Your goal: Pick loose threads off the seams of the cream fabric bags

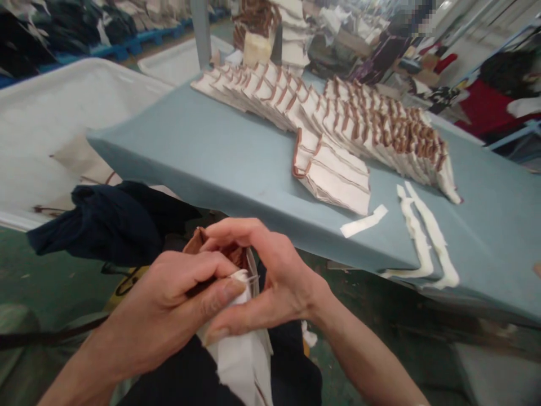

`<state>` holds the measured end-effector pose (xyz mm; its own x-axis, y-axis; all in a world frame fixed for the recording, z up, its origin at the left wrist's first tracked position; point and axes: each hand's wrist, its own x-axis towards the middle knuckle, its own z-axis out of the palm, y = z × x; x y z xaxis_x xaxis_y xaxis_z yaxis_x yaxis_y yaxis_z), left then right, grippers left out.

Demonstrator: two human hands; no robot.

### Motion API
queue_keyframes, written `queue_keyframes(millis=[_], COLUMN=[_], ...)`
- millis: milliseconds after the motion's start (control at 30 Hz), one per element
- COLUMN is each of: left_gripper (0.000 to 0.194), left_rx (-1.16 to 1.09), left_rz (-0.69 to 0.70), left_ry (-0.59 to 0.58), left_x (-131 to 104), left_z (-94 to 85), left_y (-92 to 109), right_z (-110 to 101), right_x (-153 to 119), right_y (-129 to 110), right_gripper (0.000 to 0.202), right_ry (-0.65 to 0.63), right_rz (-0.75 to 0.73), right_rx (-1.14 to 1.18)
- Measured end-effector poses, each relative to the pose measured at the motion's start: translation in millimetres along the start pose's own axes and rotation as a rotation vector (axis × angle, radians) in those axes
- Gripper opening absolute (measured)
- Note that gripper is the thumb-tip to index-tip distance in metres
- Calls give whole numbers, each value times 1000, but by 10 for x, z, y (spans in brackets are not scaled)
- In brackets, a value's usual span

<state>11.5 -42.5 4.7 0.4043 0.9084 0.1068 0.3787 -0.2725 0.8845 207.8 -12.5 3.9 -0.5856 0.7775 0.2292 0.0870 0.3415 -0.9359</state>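
Observation:
A bundle of white fabric with brown edging [243,361] lies over my lap, below the table's front edge. My left hand [181,299] pinches a small white strip at the bundle's upper end between thumb and finger. Curved around the same end, my right hand [270,276] holds the fabric, its thumb across the white cloth and its fingers over the brown part. What lies under the fingers is hidden.
On the blue table [169,135] are long overlapping rows of white pieces with brown edges [338,118], a separate small stack [333,169] and loose white strips [426,237]. A white bin [93,84] stands left; dark blue cloth [114,220] hangs nearby.

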Motion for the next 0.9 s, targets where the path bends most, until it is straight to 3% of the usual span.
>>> queue_keyframes(millis=[100, 200, 367, 533, 700, 900], left_gripper=[34, 31, 24, 21, 17, 15], left_rx=[86, 74, 24, 136, 179, 251], left_rz=[4, -17, -23, -3, 21, 221], left_ry=[46, 22, -98, -68, 30, 90], left_x=[-23, -62, -120, -103, -145, -349], left_z=[-24, -47, -136, -178, -146, -71], left_y=[-54, -151, -183, -136, -160, -173], right_z=[-46, -54, -37, -85, -116, -17], right_x=[99, 78, 71, 167, 182, 11], right_y=[41, 79, 15, -76, -76, 52], right_gripper=[41, 47, 56, 50, 46, 65], right_ry=[-146, -208, -284, -393, -420, -385], right_rz=[80, 113, 151, 173, 175, 423], right_rx=[-228, -419, -484, -493, -348, 242])
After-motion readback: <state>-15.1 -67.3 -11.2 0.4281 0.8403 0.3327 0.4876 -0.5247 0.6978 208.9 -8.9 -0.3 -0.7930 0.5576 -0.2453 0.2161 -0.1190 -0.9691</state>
